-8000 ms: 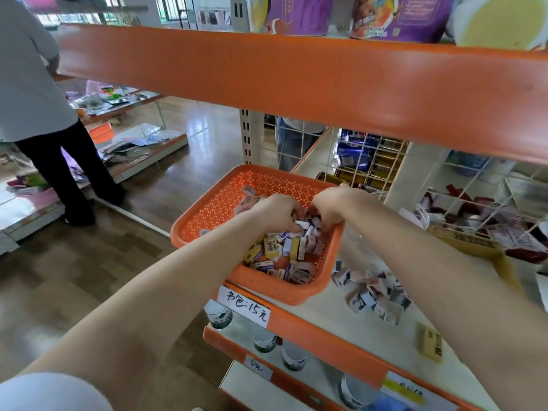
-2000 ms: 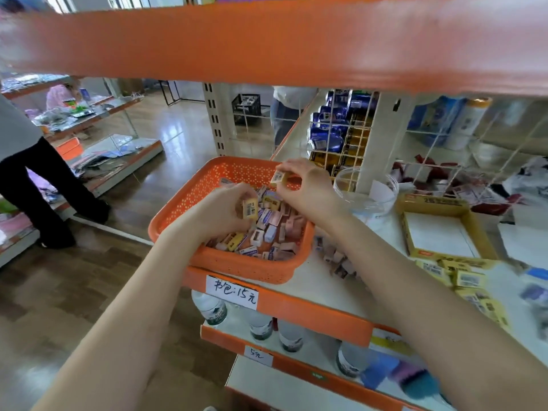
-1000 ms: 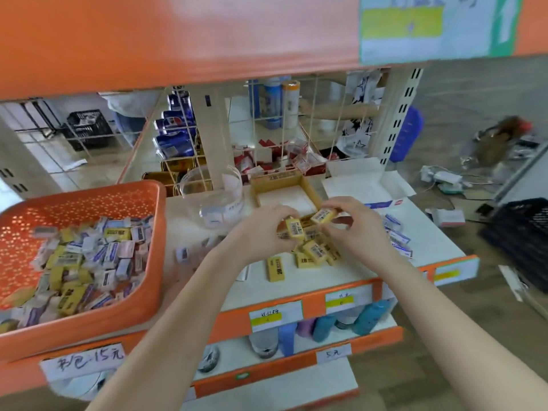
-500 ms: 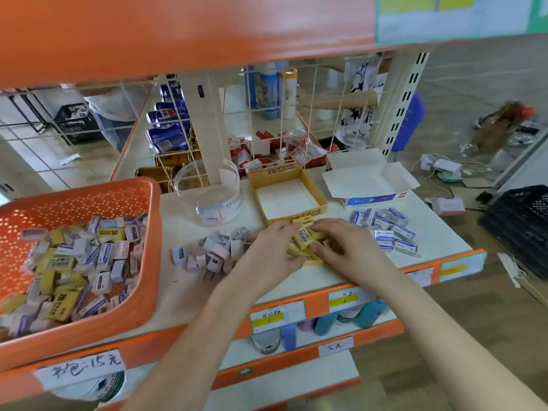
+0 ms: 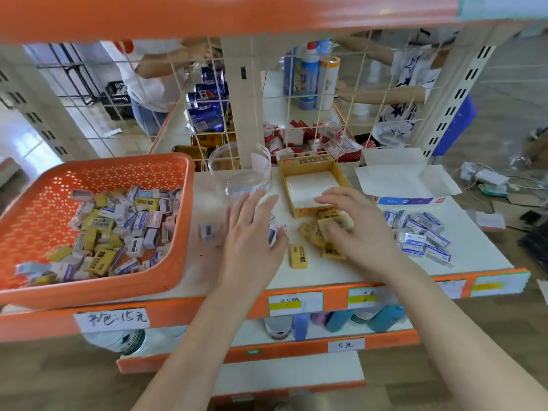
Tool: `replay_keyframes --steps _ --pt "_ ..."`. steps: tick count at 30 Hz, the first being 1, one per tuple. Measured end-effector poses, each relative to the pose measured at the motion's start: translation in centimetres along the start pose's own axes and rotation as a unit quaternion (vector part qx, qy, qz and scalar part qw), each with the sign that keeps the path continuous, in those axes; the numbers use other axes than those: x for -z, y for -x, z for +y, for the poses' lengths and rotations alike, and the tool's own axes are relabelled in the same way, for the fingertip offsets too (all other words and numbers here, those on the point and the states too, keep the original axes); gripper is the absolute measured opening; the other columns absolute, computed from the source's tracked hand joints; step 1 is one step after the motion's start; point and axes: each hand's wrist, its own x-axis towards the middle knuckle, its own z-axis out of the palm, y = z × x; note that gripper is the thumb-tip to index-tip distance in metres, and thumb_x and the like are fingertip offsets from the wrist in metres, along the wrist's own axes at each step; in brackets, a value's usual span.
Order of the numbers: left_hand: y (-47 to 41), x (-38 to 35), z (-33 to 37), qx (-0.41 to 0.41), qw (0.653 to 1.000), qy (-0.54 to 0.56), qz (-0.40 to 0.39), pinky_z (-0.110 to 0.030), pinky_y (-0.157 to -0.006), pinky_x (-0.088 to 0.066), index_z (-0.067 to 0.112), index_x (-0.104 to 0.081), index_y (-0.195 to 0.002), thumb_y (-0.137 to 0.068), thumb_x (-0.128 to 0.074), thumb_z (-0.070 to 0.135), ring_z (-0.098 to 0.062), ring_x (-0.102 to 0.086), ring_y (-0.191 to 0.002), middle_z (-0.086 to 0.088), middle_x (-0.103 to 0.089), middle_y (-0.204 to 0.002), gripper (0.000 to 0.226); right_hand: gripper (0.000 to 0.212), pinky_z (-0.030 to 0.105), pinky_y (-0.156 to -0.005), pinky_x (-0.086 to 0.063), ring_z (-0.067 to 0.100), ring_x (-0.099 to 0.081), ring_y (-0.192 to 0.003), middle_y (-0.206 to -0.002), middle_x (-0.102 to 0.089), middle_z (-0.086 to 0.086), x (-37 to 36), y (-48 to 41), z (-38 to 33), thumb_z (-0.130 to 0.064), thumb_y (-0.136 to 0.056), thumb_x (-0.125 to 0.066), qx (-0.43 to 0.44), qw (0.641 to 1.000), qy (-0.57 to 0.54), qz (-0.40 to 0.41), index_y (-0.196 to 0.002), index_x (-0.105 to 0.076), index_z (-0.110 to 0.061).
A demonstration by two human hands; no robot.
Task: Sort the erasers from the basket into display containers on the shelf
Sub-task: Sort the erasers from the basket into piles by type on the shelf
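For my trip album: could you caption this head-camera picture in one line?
Left hand and right hand hover over loose erasers on the shelf, beside orange basket and yellow box.

basket (image 5: pixel 89 287): cut by left edge | yellow erasers (image 5: pixel 310 234): blurred, seemingly heaped

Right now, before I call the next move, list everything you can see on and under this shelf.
Basket: one, orange, left end of shelf.
Mixed erasers: many, yellow, white and purple, inside basket.
Clear tub: one, transparent, centre rear.
Display box: one, yellow, white inside, right of tub.
Open carton: one, white, blue front, right rear.
Yellow erasers: small pile plus one loose, before display box.
Blue-and-white erasers: a pile, right end.
Purple-and-white erasers: a few, beside the basket.
Bottles: several, mixed colours, under the shelf.
Left hand: one, open, over purple-and-white erasers.
Right hand: one, open, over yellow erasers.
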Motion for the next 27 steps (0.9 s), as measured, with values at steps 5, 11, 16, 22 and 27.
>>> replay_keyframes --steps 5,11,16,22,27 --pt "1.5 1.6 -4.4 0.061 0.992 -0.055 -0.093 -0.034 -0.107 -0.026 0.026 -0.048 -0.135 -0.091 -0.056 0.030 -0.019 -0.028 -0.136 0.007 -0.032 -0.150 0.045 0.055 0.013 -0.104 -0.026 0.003 -0.038 -0.125 -0.141 -0.038 -0.009 -4.0 -2.9 -2.7 -0.032 -0.086 -0.064 0.074 0.981 0.049 -0.170 -0.137 -0.047 -0.023" --pt "3.5 2.0 -4.9 0.062 0.994 0.059 -0.067 -0.016 -0.101 -0.028 0.024 -0.053 -0.127 -0.089 -0.052 0.029 -0.006 -0.035 -0.129 0.010 -0.042 -0.141 0.039 0.090 0.028 -0.115 -0.021 0.020 -0.021 -0.143 -0.156 -0.017 0.008 -8.2 -3.3 -3.4 -0.049 -0.084 -0.061 0.139 0.950 0.129 -0.246 -0.149 -0.015 -0.008" --pt "4.5 2.1 -4.5 0.046 0.997 -0.014 -0.058 -0.037 -0.117 -0.022 0.020 -0.042 -0.138 -0.084 -0.037 0.045 -0.013 -0.030 -0.137 0.001 -0.044 -0.143 0.060 0.088 0.038 -0.115 -0.020 0.020 -0.009 -0.145 -0.159 -0.002 0.007 -9.3 -4.1 -3.7 -0.046 -0.091 -0.052 0.128 0.943 0.159 -0.261 -0.150 0.002 -0.009" --pt "4.2 1.8 -3.7 0.124 0.966 -0.155 -0.167 -0.026 -0.113 0.010 0.009 0.012 -0.149 -0.091 -0.041 0.057 -0.016 0.016 -0.145 -0.005 0.013 -0.158 0.092 0.084 0.046 -0.118 -0.008 0.017 0.001 -0.146 -0.159 0.001 -0.004 -9.5 -4.1 -3.8 -0.052 -0.091 -0.045 0.111 0.934 0.160 -0.300 -0.150 0.005 -0.022" --pt "3.6 1.7 -3.7 0.159 0.958 -0.116 -0.207 -0.032 -0.116 0.013 0.010 0.019 -0.147 -0.084 -0.051 0.058 -0.018 0.027 -0.141 -0.005 0.025 -0.155 0.106 0.071 0.048 -0.116 0.003 0.017 0.008 -0.145 -0.158 0.002 -0.011 -7.8 -3.2 -3.2 -0.057 -0.093 -0.036 0.132 0.912 0.189 -0.339 -0.149 0.004 -0.036"
